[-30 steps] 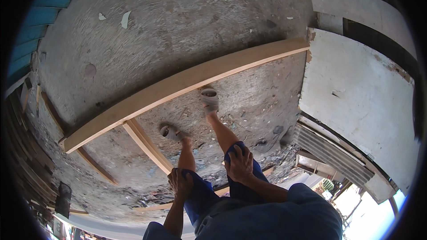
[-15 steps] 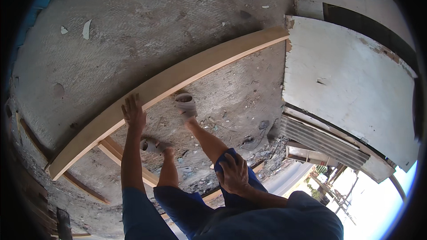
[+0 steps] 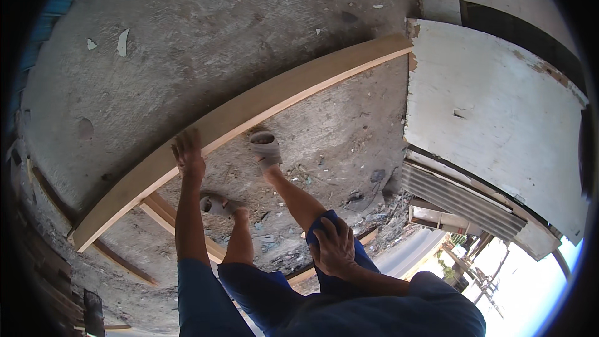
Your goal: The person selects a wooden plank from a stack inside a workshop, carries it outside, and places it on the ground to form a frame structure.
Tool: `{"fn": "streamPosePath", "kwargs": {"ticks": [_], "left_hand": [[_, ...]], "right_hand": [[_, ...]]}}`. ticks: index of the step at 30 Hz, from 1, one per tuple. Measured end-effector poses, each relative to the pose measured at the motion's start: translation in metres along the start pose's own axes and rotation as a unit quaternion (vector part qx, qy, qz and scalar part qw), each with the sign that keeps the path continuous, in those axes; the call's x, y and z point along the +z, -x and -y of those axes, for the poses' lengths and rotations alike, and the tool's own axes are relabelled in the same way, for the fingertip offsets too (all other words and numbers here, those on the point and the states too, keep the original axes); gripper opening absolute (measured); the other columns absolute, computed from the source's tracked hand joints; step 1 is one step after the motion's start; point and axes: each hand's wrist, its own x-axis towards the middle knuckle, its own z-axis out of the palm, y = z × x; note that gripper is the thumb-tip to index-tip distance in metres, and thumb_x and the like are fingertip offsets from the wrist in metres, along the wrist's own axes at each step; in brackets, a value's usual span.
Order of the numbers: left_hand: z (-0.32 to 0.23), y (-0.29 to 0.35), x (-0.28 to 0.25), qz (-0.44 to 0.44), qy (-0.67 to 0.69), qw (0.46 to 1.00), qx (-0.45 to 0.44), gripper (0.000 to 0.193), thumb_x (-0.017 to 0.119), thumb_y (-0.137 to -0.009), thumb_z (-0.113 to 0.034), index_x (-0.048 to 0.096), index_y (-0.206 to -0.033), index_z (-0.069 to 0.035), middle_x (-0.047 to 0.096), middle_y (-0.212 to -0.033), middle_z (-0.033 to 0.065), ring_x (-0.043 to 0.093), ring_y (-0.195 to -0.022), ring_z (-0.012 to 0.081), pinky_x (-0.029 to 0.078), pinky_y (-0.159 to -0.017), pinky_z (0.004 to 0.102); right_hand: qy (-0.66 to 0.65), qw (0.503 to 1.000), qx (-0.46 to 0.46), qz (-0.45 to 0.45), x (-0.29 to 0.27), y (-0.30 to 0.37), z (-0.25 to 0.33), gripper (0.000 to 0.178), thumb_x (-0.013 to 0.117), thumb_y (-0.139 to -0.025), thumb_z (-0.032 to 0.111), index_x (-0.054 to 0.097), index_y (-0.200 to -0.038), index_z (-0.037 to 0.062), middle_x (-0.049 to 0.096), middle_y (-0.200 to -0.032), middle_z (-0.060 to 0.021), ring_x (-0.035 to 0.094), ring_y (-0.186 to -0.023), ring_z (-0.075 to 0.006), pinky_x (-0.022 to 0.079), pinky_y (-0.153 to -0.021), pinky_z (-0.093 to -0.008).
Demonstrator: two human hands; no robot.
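Note:
A long pale wooden plank (image 3: 268,101) runs from the lower left to the far right, one broad face up. It looks curved in this wide view. My left hand (image 3: 189,156) lies on the plank left of its middle, fingers stretched across the broad face and palm at the near edge. On my right knee, over the blue shorts (image 3: 362,259), rests my right hand (image 3: 335,248) with its fingers spread and no object in it. My sandalled right foot (image 3: 266,147) stands close to the plank's near edge; the left foot (image 3: 218,205) is farther back.
A second timber (image 3: 161,212) meets the plank from the near side. At right stands a large white panel (image 3: 493,118) with chipped edges, above a corrugated sheet (image 3: 462,193). Rubble (image 3: 274,237) litters the rough concrete floor (image 3: 206,37). Blue sheeting (image 3: 53,12) is at far left.
The whole view has shifted slightly, so the scene sits a little farther right. Both hands keep their places on the plank and the knee.

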Motion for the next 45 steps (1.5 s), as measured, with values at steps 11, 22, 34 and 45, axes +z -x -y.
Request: {"fn": "streamPosePath", "kwargs": {"ticks": [11, 22, 34, 45], "left_hand": [[0.021, -0.038, -0.048, 0.233, 0.123, 0.963, -0.054, 0.073, 0.065, -0.070, 0.001, 0.044, -0.138, -0.016, 0.047, -0.136, 0.0199, 0.043, -0.128, 0.0385, 0.039, -0.103, 0.0493], [0.042, -0.057, -0.060, 0.312, 0.071, 0.947, -0.027, 0.058, 0.070, -0.063, -0.009, 0.057, -0.120, -0.005, 0.058, -0.120, 0.0227, 0.055, -0.115, 0.0374, 0.045, -0.097, 0.0423], [0.046, -0.048, -0.053, 0.265, 0.057, 0.962, 0.008, 0.046, 0.068, -0.065, -0.007, 0.062, -0.111, -0.005, 0.062, -0.112, 0.0217, 0.059, -0.109, 0.0365, 0.048, -0.093, 0.0426], [0.031, -0.014, -0.038, 0.214, 0.101, 0.970, -0.057, 0.071, 0.067, -0.069, -0.002, 0.046, -0.135, -0.018, 0.050, -0.133, 0.0176, 0.045, -0.126, 0.0372, 0.042, -0.100, 0.0468]], "right_hand": [[-0.007, 1.000, -0.002, -0.020, -0.002, 0.002, 0.003, 0.036, 0.062, -0.080, 0.029, 0.055, -0.110, 0.0104, 0.042, -0.130, -0.0178, 0.036, -0.118, -0.0451, 0.035, -0.091, -0.0582], [-0.020, 1.000, 0.014, -0.016, 0.000, -0.001, 0.001, 0.036, 0.063, -0.079, 0.029, 0.055, -0.108, 0.0090, 0.043, -0.129, -0.0168, 0.036, -0.118, -0.0442, 0.033, -0.093, -0.0570], [-0.015, 1.000, 0.010, -0.014, 0.002, 0.001, 0.006, 0.035, 0.063, -0.078, 0.028, 0.055, -0.106, 0.0084, 0.043, -0.128, -0.0171, 0.037, -0.117, -0.0442, 0.033, -0.092, -0.0571], [-0.013, 1.000, -0.003, -0.023, 0.008, 0.005, 0.004, 0.040, 0.067, -0.077, 0.029, 0.056, -0.110, 0.0097, 0.044, -0.129, -0.0172, 0.036, -0.119, -0.0435, 0.033, -0.094, -0.0567]]}}
